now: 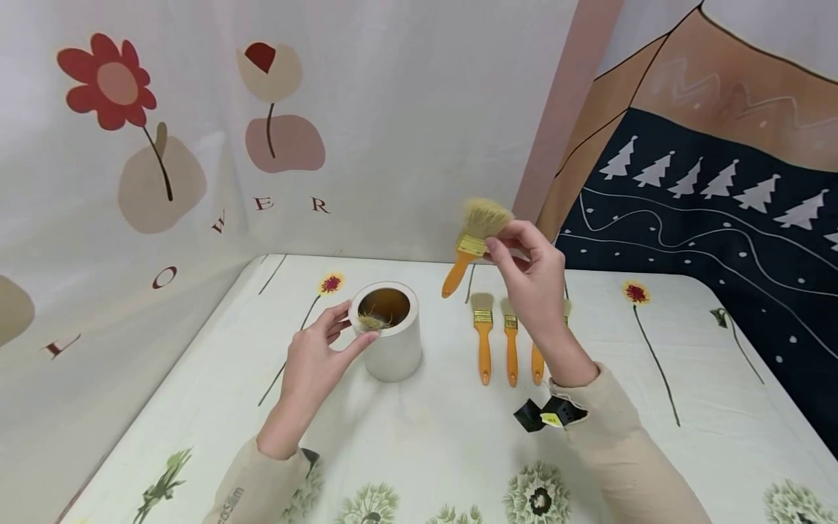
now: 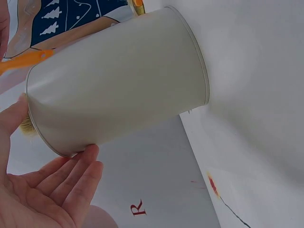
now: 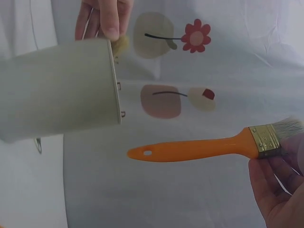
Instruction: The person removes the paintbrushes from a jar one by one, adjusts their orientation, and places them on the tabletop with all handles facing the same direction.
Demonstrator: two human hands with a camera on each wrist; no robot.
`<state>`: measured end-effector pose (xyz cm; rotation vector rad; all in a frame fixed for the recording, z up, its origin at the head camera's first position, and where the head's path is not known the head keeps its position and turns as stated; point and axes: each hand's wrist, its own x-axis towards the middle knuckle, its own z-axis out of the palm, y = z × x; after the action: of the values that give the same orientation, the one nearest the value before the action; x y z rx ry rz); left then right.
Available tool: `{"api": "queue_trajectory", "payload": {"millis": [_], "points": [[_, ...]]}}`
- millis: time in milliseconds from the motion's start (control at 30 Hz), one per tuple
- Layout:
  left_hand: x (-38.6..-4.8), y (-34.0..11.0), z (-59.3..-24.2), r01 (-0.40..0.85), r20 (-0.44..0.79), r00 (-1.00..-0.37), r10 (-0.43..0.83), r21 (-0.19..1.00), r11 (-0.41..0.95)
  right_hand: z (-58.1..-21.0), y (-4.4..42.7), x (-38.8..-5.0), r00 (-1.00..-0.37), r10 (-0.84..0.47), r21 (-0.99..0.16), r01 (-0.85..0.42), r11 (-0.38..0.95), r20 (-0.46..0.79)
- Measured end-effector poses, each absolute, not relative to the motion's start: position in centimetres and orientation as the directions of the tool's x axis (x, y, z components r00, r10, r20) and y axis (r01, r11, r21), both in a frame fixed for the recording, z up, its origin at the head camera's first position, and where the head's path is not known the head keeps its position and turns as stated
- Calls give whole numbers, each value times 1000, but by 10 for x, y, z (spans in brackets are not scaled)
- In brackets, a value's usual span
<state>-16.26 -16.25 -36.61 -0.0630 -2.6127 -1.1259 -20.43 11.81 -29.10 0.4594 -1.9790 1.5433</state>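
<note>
A white cylindrical container stands upright on the table, its round mouth facing up. At its left rim is my left hand, which holds it between thumb and fingers. Bristles show inside the mouth, close to that thumb; whatever is below them is hidden. Up and to the right, my right hand grips a paintbrush near the metal band. The brush's orange handle points down and left toward the container, apart from it, with the pale bristles uppermost.
Three more orange-handled paintbrushes lie in a row right of the container: one, a narrower one, and one partly hidden by the right forearm. Printed cloth hangs behind the flower-patterned table.
</note>
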Motion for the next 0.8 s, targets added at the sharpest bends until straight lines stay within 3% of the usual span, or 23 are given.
{"api": "queue_trajectory", "payload": {"millis": [533, 800], "points": [[-163, -163, -367, 157, 289, -954, -77, 703, 694, -304, 169, -215, -789, 197, -787, -486, 380, 582], [-162, -163, -365, 155, 288, -954, -78, 702, 695, -314, 195, -219, -817, 273, -828, -375, 417, 508]]}}
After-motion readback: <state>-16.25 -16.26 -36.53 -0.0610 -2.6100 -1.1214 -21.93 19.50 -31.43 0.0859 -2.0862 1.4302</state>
